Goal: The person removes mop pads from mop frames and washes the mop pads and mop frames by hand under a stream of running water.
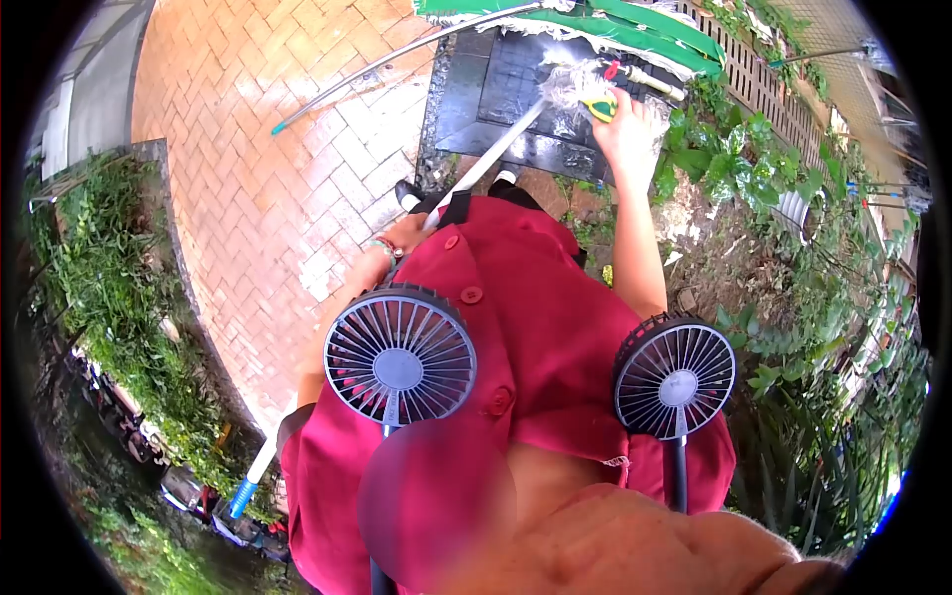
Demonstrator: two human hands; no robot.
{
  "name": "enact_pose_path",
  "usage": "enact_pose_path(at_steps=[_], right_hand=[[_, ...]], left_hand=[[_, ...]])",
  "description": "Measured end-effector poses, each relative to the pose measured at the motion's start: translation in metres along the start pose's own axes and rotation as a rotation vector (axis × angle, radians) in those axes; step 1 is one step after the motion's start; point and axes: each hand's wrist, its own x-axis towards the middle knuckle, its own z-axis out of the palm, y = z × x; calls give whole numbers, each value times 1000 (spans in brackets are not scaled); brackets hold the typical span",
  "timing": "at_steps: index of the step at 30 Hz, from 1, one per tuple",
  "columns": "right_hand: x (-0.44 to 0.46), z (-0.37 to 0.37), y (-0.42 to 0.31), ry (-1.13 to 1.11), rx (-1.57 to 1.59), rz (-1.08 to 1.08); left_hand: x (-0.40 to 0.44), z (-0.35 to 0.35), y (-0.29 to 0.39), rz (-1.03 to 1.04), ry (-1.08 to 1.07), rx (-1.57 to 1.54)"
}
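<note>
A mop with a long white handle [501,149] slants across in front of me. Its pale, stringy head [573,87] is over a dark, wet slab. My left hand [407,234] is closed around the handle near my waist. The handle's blue end [242,498] sticks out behind, past my left arm. Close beside the mop head, my right hand [631,127] is closed on a small yellow-and-green object [600,108], whose kind I cannot make out. A red tap-like lever [612,70] on a pale pipe [650,83] sits just beyond my fingers.
The dark wet slab [555,149] lies ahead, with a green edging [635,28] behind it. A thin pole [397,61] slants over the brick paving [248,178]. Plants [734,159] grow at right. Two small fans [399,365] hang before my chest.
</note>
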Motion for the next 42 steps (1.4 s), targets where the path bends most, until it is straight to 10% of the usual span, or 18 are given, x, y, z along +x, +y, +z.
enact_pose_path(at_steps=[20, 42], right_hand=[[-141, 51, 34, 33, 217, 306], [50, -18, 12, -215, 47, 223]], left_hand=[[-5, -45, 18, 82, 1, 433], [-3, -29, 47, 18, 18, 67]])
